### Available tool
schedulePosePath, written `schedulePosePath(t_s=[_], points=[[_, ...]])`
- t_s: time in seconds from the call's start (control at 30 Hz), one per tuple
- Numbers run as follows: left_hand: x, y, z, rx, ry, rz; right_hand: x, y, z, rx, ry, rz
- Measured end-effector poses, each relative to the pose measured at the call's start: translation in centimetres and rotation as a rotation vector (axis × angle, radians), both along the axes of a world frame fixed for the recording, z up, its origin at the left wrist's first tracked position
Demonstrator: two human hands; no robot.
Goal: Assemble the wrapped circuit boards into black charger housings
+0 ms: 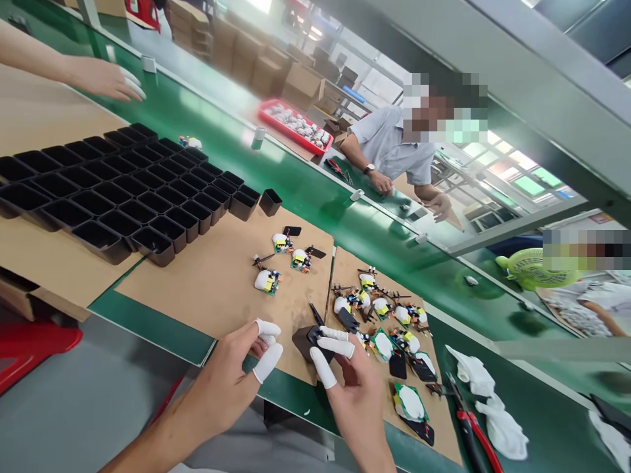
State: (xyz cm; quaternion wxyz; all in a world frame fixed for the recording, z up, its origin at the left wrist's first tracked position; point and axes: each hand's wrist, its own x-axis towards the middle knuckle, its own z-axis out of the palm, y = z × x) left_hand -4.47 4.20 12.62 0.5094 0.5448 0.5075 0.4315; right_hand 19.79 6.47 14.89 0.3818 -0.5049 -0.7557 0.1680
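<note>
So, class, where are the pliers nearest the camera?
In the head view, the pliers lie at lower right, past the wearer's right hand, between the brown sheet and the white cloths.

Head view, tilted, forward and down, hands (231,368) near

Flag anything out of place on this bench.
One black box sits slightly apart from the block of boxes; one small assembly lies on the green surface beyond the block, away from those on the cardboard.

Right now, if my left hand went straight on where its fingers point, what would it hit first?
Your left hand would probably meet the dark case by the fingertips of your right hand, though depth is unclear in this view.
</note>
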Motion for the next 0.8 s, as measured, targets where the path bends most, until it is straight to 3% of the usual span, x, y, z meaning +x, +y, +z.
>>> schedulePosePath(t_s=[0.23, 0.53, 0.8], points=[[0.1, 0.1, -0.1, -0.012, 0.022, 0.013, 1.3, 0.2, -0.4, -0.139, 0.095, 0.026], [0.1, -0.2, -0.1, -0.021, 0.041, 0.037, 1.9, 0.1, -0.1, -0.045, 0.015, 0.145], [0.4, -0.1, -0.4, 0.016, 0.103, 0.015, 2.1, 0.3, -0.1, -0.141, 0.021, 0.143]])
